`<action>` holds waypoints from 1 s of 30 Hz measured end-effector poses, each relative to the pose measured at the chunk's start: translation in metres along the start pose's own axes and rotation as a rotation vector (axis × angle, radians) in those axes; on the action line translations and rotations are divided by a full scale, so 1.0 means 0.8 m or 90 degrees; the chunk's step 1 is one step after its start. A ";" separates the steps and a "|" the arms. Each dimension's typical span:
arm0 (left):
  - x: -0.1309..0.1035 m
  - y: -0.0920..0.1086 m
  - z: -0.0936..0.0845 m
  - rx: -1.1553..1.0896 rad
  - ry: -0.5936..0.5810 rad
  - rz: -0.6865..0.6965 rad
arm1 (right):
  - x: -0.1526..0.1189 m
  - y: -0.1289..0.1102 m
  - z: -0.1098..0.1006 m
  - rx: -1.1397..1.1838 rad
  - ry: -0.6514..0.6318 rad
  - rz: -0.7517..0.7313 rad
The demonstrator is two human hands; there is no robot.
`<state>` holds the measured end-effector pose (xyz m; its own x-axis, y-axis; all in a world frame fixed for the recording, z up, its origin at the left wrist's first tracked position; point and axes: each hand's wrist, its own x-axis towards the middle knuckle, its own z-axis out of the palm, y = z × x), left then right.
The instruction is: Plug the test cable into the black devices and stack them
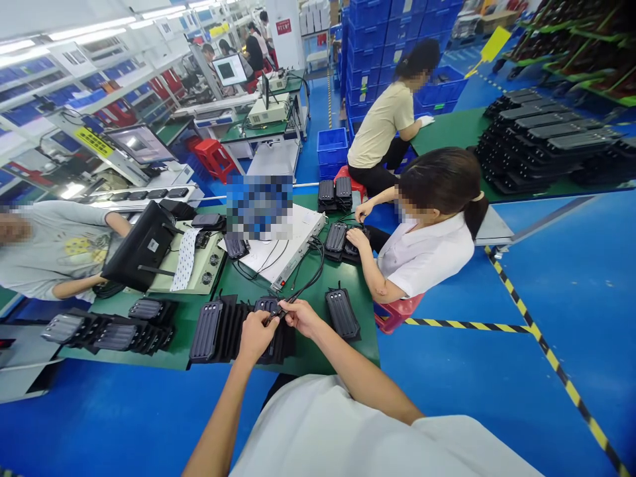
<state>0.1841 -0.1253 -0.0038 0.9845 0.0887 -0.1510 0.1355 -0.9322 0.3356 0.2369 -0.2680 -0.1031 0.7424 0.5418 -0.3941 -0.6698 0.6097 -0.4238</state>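
Note:
My right hand (302,318) is closed on the end of a black cable (314,273), which runs back to a flat white metal box (283,258). Close to its left, my left hand (256,336) has its fingers pinched together at the top of a black ribbed power bank (267,305); what lies between those fingertips is too small to make out. A row of similar power banks (205,331) stands on edge left of my hands. Another single power bank (342,313) lies to the right on the green table (318,358).
Across the table's right side a seated co-worker (427,245) handles more power banks. At the left, another person (54,245) stands behind a black monitor (142,248). More stacked units (112,331) lie at the front left. Loose cables (248,273) cross the white box.

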 end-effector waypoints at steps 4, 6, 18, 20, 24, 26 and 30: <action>0.002 0.007 0.003 0.021 -0.014 -0.028 | 0.004 0.003 -0.003 0.016 0.000 0.005; 0.002 0.010 0.003 0.024 -0.019 -0.036 | 0.004 0.003 -0.004 0.014 0.002 0.008; -0.007 0.001 -0.009 -0.117 0.029 -0.014 | 0.002 0.005 -0.006 -0.012 0.000 -0.010; -0.004 -0.001 -0.009 -0.146 0.018 -0.021 | 0.003 0.006 -0.006 -0.018 0.004 -0.009; 0.001 0.001 -0.009 -0.188 0.004 -0.047 | 0.002 0.005 -0.007 -0.021 0.003 -0.006; 0.003 0.004 -0.009 -0.204 0.004 -0.057 | 0.001 0.005 -0.006 -0.022 -0.003 -0.007; 0.005 0.006 -0.010 -0.234 -0.005 -0.078 | -0.001 0.003 -0.006 -0.024 -0.015 -0.016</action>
<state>0.1892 -0.1267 0.0050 0.9578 0.1875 -0.2178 0.2845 -0.7263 0.6257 0.2344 -0.2700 -0.1076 0.7590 0.5403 -0.3635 -0.6504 0.6019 -0.4635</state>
